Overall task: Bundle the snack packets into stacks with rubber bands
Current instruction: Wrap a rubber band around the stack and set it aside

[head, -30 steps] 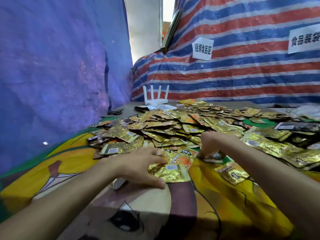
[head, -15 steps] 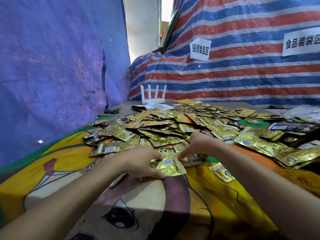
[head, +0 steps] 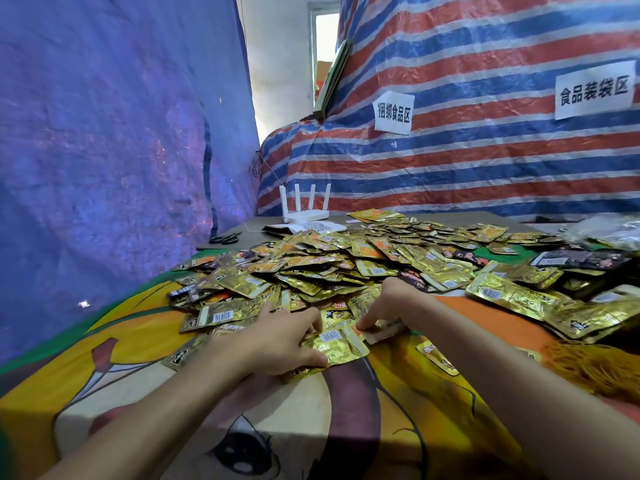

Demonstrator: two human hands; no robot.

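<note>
A big loose pile of gold foil snack packets (head: 346, 265) covers the middle of the table. At the pile's near edge my left hand (head: 277, 341) grips a small stack of gold packets (head: 337, 346), thumb across the top packet and fingers along its far side. My right hand (head: 384, 306) comes in from the right with curled fingers. Its fingertips meet the stack's right corner and pinch another packet (head: 384, 330) that lies partly under the hand. No rubber band is visible.
A cartoon-print cloth (head: 398, 410) covers the table. A white router (head: 304, 209), a printed sheet (head: 311, 226) and black scissors (head: 225, 239) lie at the back left. Dark packets (head: 581, 259) and a clear plastic bag (head: 609, 230) sit far right. Tarps wall the left and back.
My right hand has slid left from the pile with a packet until it meets the stack. My left hand has stayed in place, holding the stack.
</note>
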